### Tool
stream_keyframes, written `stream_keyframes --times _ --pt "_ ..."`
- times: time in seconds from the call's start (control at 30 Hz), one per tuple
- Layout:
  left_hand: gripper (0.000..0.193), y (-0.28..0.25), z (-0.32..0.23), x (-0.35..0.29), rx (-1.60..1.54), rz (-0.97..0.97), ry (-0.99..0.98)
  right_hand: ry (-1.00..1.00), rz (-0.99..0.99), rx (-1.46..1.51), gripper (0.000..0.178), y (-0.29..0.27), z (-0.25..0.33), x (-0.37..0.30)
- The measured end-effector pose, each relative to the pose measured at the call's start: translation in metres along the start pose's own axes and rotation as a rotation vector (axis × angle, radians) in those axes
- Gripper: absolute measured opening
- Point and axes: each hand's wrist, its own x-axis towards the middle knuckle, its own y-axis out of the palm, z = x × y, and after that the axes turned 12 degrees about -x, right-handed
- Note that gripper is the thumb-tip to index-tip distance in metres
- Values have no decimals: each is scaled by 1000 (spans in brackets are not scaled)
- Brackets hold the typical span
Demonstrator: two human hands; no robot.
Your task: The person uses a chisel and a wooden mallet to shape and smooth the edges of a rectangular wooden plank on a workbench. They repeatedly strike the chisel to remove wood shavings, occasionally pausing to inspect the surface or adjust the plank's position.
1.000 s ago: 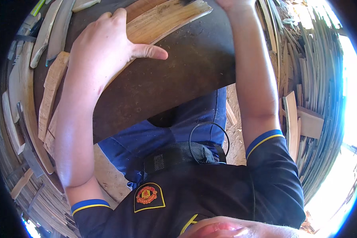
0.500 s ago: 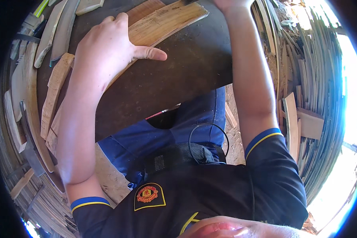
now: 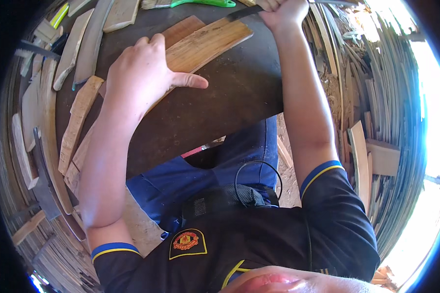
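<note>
A curved wooden board (image 3: 208,45) lies at a slant across the dark worktop (image 3: 215,105). My left hand (image 3: 139,73) grips its left part from above, thumb stretched past the near edge and fingers partly hidden at the far edge. Beneath the board, a reddish-brown wooden piece (image 3: 185,29) shows along its far side. Closed around a long, flat dark metal tool (image 3: 244,13) is my right hand (image 3: 282,12), at the top of the view. The tool's blade reaches the board's far right end; its exact kind is unclear.
A brush with a green handle (image 3: 205,3) lies at the worktop's far side. Several wood pieces (image 3: 80,122) line the left, near a saw blade (image 3: 39,50). Stacked thin strips (image 3: 396,93) stand at right. A black cable (image 3: 236,180) loops by my waist.
The view has shifted, bringing the green-handled brush and more of the metal tool into sight. My left hand stays on the board; my right hand keeps hold of the tool.
</note>
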Motion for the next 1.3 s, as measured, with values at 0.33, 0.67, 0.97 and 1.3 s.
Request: stream_keyframes --times 0.33,0.67,0.97,1.3 --pt "129 -2 2 -6 12 -20 -46 5 -129 -377 50 45 -64 -2" --pt "127 3 2 -2 -4 -20 -34 62 -1 -339 53 57 -81 -4" --pt "126 4 2 -4 -23 -43 -20 -227 -235 -515 51 8 -6 0" --pt "126 1 5 -7 4 -3 -82 -48 -166 -452 50 43 -53 -2"
